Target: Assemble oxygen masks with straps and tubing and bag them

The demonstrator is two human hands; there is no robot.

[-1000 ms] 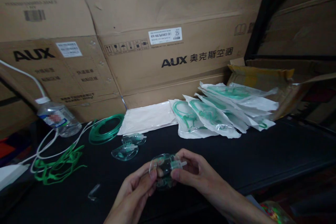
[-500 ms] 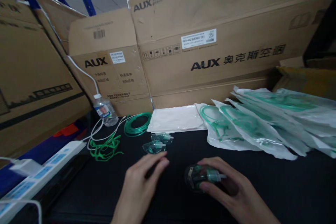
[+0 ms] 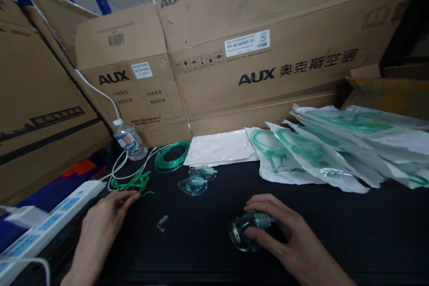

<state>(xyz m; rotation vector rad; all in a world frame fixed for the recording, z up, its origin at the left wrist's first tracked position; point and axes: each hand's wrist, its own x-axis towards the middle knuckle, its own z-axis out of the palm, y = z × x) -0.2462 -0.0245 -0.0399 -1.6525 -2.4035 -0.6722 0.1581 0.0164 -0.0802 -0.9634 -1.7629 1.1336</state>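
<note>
My right hand (image 3: 281, 223) is closed around a clear green oxygen mask (image 3: 243, 234), holding it low over the black table, its connector pointing right. My left hand (image 3: 107, 216) is at the pile of green elastic straps (image 3: 136, 181), thumb and forefinger pinched together on a strap at the near edge. Between the hands, a small clear bent tube piece (image 3: 162, 223) lies on the table. Farther back are two more clear green masks, the nearer mask (image 3: 193, 186) partly in front of the other mask (image 3: 203, 172).
A coil of green tubing (image 3: 172, 156) lies beside a white packet (image 3: 219, 148). Several bagged masks with tubing (image 3: 311, 156) spread across the right. A plastic bottle (image 3: 130, 140), white cables and a power strip (image 3: 50, 228) stand on the left. Cardboard boxes (image 3: 214, 76) wall the back.
My left hand has moved left, from near the loose masks to the green straps. The bent tube piece now shows on the table. My right hand keeps the mask, tilted slightly differently.
</note>
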